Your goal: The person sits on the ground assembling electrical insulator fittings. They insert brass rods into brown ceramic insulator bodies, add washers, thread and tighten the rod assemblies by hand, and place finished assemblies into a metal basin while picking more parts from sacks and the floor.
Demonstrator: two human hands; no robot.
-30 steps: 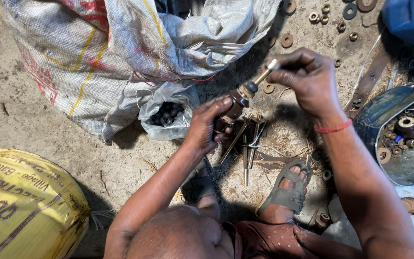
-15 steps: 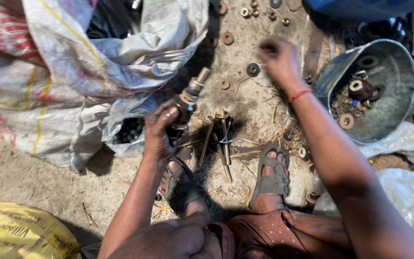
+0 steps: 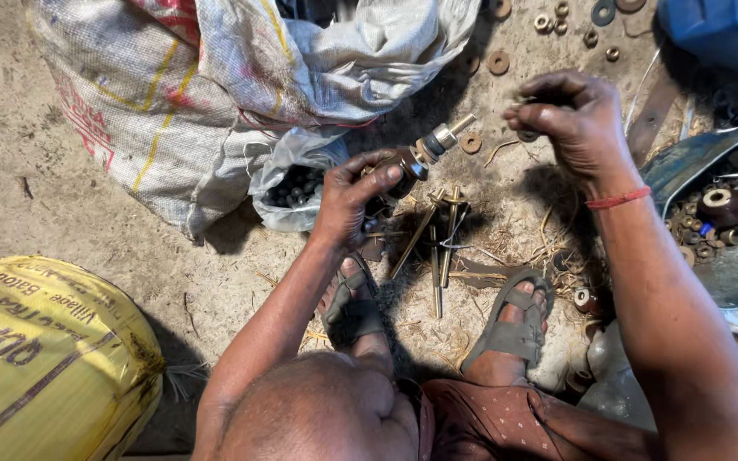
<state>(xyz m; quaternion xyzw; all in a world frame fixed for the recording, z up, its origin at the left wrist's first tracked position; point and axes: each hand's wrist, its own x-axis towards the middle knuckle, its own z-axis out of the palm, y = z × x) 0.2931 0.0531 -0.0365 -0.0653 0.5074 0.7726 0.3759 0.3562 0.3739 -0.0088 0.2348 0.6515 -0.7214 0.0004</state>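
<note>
rusty brown and silver, that's the threaded bolt assembly (image 3: 416, 158) pinched in the left hand (image 3: 348, 201), thumb and fingers clamped round its dark lower end, silver tip angled up and right over the dirt. half a second back the right hand (image 3: 574, 119) was stretched far out over the loose washers (image 3: 497, 61) near the top; now it's pulled in closer and lifted, fingertips curled together as if nipping something small, though what sits between them i cannot tell. so the reach looks finished and the two hands are closing toward each other. the camera has swung too, bringing the yellow sack (image 3: 44, 358) back at lower left. metal rods (image 3: 437, 248) lie between the sandalled feet, the grey metal basin (image 3: 728, 213) of parts stays at right, white woven sack (image 3: 241, 77) above.
</note>
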